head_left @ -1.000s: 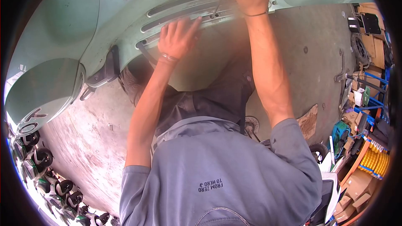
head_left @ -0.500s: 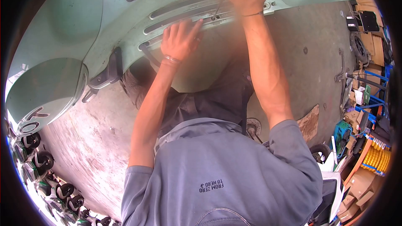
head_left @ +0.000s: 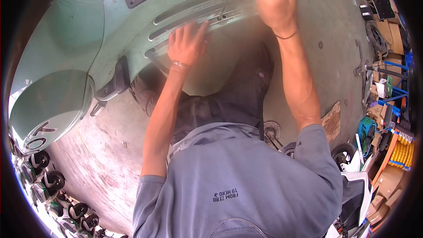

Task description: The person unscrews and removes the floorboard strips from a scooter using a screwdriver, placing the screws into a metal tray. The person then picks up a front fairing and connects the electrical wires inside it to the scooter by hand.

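A pale green scooter body panel point(head_left: 128, 26) with dark inset strips point(head_left: 176, 28) spans the top of the view. My left hand point(head_left: 187, 46) lies on the panel's lower edge, its fingers stretched out over the strips and its index finger pointing towards the screwdriver tip. The screwdriver point(head_left: 227, 1) stands tilted, its thin shaft ending at a hole in the lowest strip. Its green handle is partly cut off at the top edge. Beside that handle, my right hand point(head_left: 276, 2) is closed, with the fingertips partly out of view.
A black footrest point(head_left: 116, 77) juts from the scooter's left side. Several small wheeled vehicles point(head_left: 53, 180) line the lower left. At the right stand shelves with cardboard boxes point(head_left: 390, 180) and a yellow coil point(head_left: 402, 150). A brake disc point(head_left: 272, 128) is near my right side on the concrete floor.
My right hand has shifted right and turned, exposing the green screwdriver handle it covered before. The screwdriver tip remains at the strip. My left hand keeps its place on the panel.
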`<state>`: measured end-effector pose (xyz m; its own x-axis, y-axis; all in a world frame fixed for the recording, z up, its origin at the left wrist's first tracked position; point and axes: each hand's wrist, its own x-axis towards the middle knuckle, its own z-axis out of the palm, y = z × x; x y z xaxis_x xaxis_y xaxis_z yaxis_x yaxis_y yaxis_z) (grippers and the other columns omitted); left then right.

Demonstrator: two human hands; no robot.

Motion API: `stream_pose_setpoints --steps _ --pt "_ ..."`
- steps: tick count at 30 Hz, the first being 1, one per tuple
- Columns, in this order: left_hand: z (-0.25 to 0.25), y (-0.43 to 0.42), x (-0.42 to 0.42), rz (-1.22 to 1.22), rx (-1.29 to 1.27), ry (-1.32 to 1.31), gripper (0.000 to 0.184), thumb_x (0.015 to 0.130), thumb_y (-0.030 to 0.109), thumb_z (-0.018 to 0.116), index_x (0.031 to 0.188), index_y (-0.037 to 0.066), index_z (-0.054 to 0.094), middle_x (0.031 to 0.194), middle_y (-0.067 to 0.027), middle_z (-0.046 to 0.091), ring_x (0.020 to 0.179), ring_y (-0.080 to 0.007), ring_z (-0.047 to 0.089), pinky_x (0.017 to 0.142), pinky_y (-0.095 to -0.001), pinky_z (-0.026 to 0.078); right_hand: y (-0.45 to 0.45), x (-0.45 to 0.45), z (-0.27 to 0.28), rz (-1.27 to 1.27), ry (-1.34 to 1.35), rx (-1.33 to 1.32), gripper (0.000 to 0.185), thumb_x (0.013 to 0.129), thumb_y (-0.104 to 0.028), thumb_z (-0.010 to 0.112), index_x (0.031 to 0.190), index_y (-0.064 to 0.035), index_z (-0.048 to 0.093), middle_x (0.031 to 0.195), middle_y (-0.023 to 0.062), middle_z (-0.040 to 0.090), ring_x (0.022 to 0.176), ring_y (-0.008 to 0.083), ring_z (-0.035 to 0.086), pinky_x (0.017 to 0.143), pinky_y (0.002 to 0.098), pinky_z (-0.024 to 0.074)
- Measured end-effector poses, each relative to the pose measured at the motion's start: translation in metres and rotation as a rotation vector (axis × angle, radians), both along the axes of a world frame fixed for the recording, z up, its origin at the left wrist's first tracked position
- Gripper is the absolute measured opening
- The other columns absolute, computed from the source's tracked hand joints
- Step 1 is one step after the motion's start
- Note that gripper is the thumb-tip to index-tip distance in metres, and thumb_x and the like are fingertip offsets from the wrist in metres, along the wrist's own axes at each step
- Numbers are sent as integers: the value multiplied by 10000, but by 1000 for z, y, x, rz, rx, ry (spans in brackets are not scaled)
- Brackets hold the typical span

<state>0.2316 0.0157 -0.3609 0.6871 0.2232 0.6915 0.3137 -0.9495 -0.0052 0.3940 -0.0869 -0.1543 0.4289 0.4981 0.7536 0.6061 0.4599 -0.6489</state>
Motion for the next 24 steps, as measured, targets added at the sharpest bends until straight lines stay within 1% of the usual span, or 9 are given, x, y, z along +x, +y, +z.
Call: stream_pose_setpoints --steps 4,6,11,13,16,17,20,21,24 --pt "2 0 0 -6 -6 -5 416 791 451 823 1190 364 742 1073 61 652 904 -173 603 753 -348 454 -17 19 26 419 207 -267 518 971 34 619 1463 23 457 1191 35 621 1025 118 579 891 236 465" --pt "2 -1 0 -14 -13 -3 412 790 449 825 1185 361 744 1073 60 654 906 -175 604 753 -349 455 -11 22 22 389 165 -219 511 915 17 716 1397 -9 551 1135 36 646 983 110 594 816 234 499" --pt "2 -1 0 -21 -23 7 409 788 448 827 1178 354 748 1071 56 658 909 -176 606 755 -351 458 -17 0 29 -515 -425 -326 443 877 -79 784 1299 -47 652 1128 99 670 997 178 633 777 273 538" --pt "3 -1 1 -13 -22 -7 414 787 449 828 1181 351 748 1072 58 658 908 -177 606 762 -355 462 -6 6 20 -594 -492 -319 428 910 -93 758 1315 -25 638 1154 110 673 1023 203 641 825 277 539" --pt "3 -2 0 -2 -28 7 418 787 450 827 1185 350 747 1074 62 655 911 -176 606 767 -357 464 5 -1 17 -443 -399 13 413 981 -140 685 1348 30 603 1173 125 668 1064 219 644 920 290 517" --pt "3 -3 0 -10 -29 10 418 787 450 827 1185 350 747 1074 62 655 911 -176 606 767 -357 464 -5 -9 21 -268 -184 -81 418 1003 -153 656 1360 51 587 1165 126 670 1073 224 642 946 292 504" --pt "1 -1 0 -12 -33 11 420 788 451 826 1188 349 746 1075 64 652 919 -177 608 770 -360 464 -26 10 42 8 -20 -284 451 1013 -165 645 1404 46 562 1114 117 675 1055 211 630 939 295 504" --pt "1 -2 0 -10 -30 6 422 788 449 827 1189 348 746 1075 62 650 922 -178 608 771 -361 463 -29 15 44 -179 -327 -336 462 1015 -170 644 1419 35 552 1092 107 675 1034 201 624 929 301 506" --pt "2 -3 0 -12 -36 -3 421 787 445 828 1188 345 747 1077 58 649 929 -182 609 776 -363 461 -13 8 32 -599 -612 -272 453 1003 -168 663 1408 17 577 1033 72 664 955 177 605 883 320 521"
